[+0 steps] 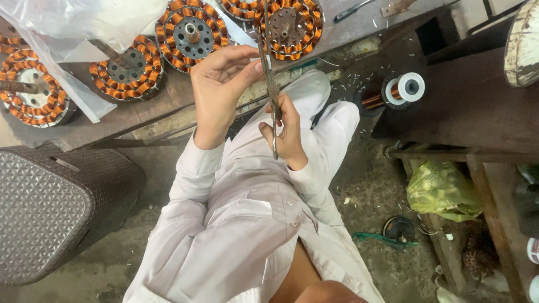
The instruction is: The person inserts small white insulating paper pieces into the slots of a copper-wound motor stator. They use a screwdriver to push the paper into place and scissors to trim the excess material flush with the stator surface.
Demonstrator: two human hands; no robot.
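My right hand [287, 134] grips the lower end of long metal scissors [270, 78], which stand nearly upright over my lap with the blades pointing up toward the bench. Raised beside the blades, my left hand [218, 84] has thumb and fingers pinched together close to the metal; whatever it holds is too small to tell. Just beyond the scissor tips lies a round stator with copper windings [292, 25]. Both arms wear pale long sleeves.
Several more copper-wound stators [192, 33] lie on the worn bench [129, 115], partly under a clear plastic bag [67, 22]. A screwdriver [351, 10] lies at the back. A copper wire spool [401, 90], a brown woven stool [50, 213] and a green bag [441, 189] surround me.
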